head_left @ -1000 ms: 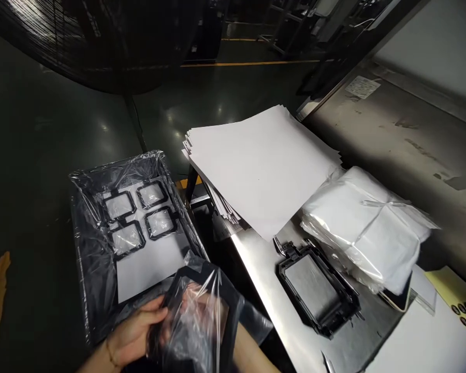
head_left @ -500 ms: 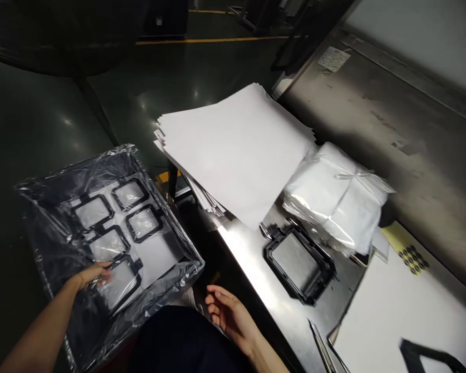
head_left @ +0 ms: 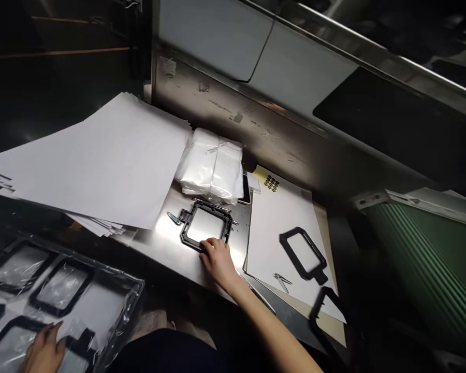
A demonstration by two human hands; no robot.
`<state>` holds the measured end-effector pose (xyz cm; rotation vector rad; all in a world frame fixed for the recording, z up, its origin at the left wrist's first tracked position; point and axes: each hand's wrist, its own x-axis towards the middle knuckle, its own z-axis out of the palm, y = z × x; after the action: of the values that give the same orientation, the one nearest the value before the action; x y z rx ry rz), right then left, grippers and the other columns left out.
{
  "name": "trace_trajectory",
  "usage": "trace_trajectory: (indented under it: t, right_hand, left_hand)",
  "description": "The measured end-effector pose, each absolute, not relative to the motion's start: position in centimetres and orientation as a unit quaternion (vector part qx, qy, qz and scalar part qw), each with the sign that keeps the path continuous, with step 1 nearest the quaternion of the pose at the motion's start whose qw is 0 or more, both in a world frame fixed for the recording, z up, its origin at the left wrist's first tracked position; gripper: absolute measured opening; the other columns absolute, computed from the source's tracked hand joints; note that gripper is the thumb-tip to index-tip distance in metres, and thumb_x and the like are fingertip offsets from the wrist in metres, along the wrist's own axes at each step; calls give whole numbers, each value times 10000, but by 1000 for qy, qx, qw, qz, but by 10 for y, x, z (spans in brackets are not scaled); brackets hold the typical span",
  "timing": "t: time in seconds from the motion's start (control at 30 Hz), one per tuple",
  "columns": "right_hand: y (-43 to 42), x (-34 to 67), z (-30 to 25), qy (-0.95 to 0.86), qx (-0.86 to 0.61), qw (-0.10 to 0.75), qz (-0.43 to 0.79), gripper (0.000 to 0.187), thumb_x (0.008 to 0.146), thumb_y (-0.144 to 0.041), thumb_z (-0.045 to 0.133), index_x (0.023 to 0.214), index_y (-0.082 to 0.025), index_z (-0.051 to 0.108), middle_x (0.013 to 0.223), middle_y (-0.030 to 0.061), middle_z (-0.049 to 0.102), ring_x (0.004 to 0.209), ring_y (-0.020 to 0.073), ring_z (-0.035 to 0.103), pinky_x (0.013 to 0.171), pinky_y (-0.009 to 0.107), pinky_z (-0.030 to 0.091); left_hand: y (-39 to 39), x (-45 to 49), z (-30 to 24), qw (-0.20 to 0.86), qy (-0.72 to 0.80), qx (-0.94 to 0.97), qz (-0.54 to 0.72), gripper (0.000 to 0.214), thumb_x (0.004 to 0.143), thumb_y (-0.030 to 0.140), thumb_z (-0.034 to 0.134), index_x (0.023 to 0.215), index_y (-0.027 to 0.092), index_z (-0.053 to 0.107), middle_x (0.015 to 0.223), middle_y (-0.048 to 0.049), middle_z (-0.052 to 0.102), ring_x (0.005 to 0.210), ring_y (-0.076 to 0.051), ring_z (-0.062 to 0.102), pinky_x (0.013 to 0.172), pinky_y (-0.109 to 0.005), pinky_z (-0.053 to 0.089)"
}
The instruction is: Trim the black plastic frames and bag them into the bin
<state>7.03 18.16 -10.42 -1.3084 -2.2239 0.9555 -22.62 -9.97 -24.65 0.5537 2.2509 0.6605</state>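
Right fingers [head_left: 208, 244]: tips curled onto the near rim of the black frame [head_left: 213, 208]. I cannot tell whether they pinch the rim or only press on it. Right hand [head_left: 218, 259] lies palm down on the steel table [head_left: 166, 243], just in front of the frame, with the forearm running back toward the person.

The black frame lies flat on the table. All places below are taken from it.
- Just left: a small metal clip [head_left: 174, 217], touching or nearly touching the frame's corner.
- Left and behind: a broad stack of white paper [head_left: 101, 155], overhanging the table edge.
- Directly behind: a white bundle in clear wrap [head_left: 212, 166], touching the far rim.
- Right: a white sheet [head_left: 279, 217], carrying 1 open black ring frame [head_left: 320, 278] and small tweezers [head_left: 282, 281].
- Right and behind: a yellow card with black dots [head_left: 270, 181].
- Far right: a green ribbed belt [head_left: 431, 259].

Left hand [head_left: 42, 355]: well to the left and lower, fingers spread wide and flat, holding nothing, resting on a wrapped frame in a plastic-lined tray [head_left: 132, 305]. More wrapped frames [head_left: 62, 287] lie in rows beside it.
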Motion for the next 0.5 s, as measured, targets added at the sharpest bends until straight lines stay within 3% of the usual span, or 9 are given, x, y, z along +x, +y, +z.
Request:
trace_trajectory:
  t: [0.07,0.17,0.27,0.33,0.43,0.5]
  right_hand:
    - [186,72,-110,-829,-444,188,282,174,801,-222,478,950,-152,534,904,52,515,878,206,462,794,424,342]
    - [182,84,-98,-866,-410,197,206,260,809,-90,353,1020,-124,500,928,95,492,856,209,438,725,391,357]
    - [171,108,-64,-903,-342,195,172,352,751,-28,319,1037,-130,499,924,115,504,823,205,420,703,370,357]
    - [159,127,-39,-932,-272,173,168,346,745,-40,336,1025,-156,503,922,87,531,813,185,428,719,346,369]
    - [138,152,-15,-965,-165,111,169,296,795,-79,328,1024,-163,496,933,60,571,851,179,447,788,356,368]
    - [126,166,-15,-967,-160,110,163,266,825,-117,335,1032,-190,486,954,38,580,917,187,453,837,370,355]
  left_hand:
    - [-74,-210,-225,402,840,193,310,342,597,413,545,844,184,483,1079,-156,467,1093,-426,397,901,-501,325]
    - [-26,-171,-176,515,742,179,390,416,628,448,568,960,201,524,1112,-107,549,1005,-329,532,854,-405,419]
    - [17,-132,-121,611,632,153,452,505,717,572,377,1071,238,509,1119,-103,597,879,-308,610,614,-387,512]
    - [34,-115,-91,754,444,52,482,588,607,624,494,1051,243,558,1116,-128,600,854,-369,607,549,-406,505]
    - [34,-98,-70,837,379,29,394,327,689,338,588,994,226,629,939,-100,674,703,-270,640,552,-330,478]
    - [25,-87,-69,853,387,22,350,325,656,240,631,980,212,644,874,-86,687,653,-224,629,587,-309,457]
